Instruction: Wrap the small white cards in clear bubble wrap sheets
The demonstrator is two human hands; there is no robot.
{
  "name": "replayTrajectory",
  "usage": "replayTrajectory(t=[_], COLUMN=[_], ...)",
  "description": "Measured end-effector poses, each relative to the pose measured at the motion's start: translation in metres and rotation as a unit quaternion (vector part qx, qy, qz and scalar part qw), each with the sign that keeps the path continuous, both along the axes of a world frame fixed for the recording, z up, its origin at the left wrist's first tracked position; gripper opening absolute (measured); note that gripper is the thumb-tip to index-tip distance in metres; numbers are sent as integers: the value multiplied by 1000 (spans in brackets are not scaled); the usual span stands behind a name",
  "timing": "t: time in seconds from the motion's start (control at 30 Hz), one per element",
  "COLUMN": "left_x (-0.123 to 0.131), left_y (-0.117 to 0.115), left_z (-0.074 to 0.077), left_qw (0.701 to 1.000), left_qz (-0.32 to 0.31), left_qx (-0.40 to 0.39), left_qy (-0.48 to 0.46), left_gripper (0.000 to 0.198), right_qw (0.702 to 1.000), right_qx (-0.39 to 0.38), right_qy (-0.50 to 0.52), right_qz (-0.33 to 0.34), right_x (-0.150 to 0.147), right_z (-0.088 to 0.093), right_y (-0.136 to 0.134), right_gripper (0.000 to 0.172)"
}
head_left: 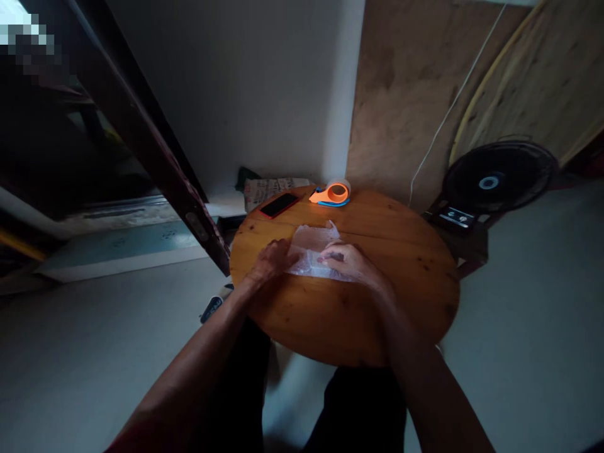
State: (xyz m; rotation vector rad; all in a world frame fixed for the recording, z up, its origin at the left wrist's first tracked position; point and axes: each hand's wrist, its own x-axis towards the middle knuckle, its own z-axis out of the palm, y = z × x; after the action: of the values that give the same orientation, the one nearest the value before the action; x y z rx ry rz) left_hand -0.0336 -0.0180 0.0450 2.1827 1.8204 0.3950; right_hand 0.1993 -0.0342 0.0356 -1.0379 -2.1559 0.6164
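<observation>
A sheet of clear bubble wrap (315, 236) lies folded over on a round wooden table (306, 318), its far edge sticking up a little. My left hand (274, 259) grips the wrap's left side, with the thumb laid across the fold. On the right part of the fold, my right hand (348, 259) has its fingers bent and drawn together on the plastic. Whether anything lies inside the fold is hard to make out. Beyond the wrap sits an orange tape dispenser (315, 197) with a blue edge.
A dark-screened phone with a red edge (279, 205) rests at the table's back left, near a printed paper bag (268, 187). To the right stands a black fan (491, 179). A wall (283, 94) rises behind the table, and a dark door frame (155, 132) leans into view at left.
</observation>
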Motion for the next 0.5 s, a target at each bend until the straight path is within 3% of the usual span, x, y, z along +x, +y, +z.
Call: replayTrajectory(t=[0.1,0.3,0.4,0.5], left_x=[-7,3,3,1], left_y=[-2,4,10,14], left_z=[5,1,-3,-5], left_qw=[998,995,994,993], left_qz=[-13,-1,15,9], left_qx=[-43,-89,-103,-117], left_qy=[42,43,42,-23], left_gripper=[44,60,55,37], right_qw=[1000,1000,1000,999], right_qx=[2,4,7,14], right_qy=[-3,-14,-26,-36], right_qz=[-1,-4,-12,-20], right_x=[0,-2,-3,-4], right_z=[1,8,10,11], right_y=[-1,-3,-4,-6], right_gripper=[17,15,14,13])
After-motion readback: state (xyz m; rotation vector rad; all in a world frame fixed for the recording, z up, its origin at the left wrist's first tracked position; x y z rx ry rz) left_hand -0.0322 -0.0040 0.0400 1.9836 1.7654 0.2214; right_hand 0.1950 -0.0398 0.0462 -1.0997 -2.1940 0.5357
